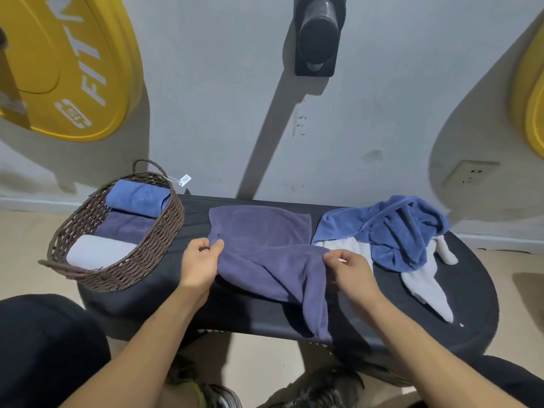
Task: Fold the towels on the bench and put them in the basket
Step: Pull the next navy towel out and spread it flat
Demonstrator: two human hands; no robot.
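The left hand [200, 257] and right hand [348, 267] each pinched an edge of the purple towel [265, 240] on the bench [471, 290]; matching its corners before creasing looked wisest.

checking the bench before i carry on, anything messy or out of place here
The blue towel lies crumpled on top of the white towel at the bench's right end, both unfolded. The purple towel held by both hands droops over the front edge. The basket looks tidy.
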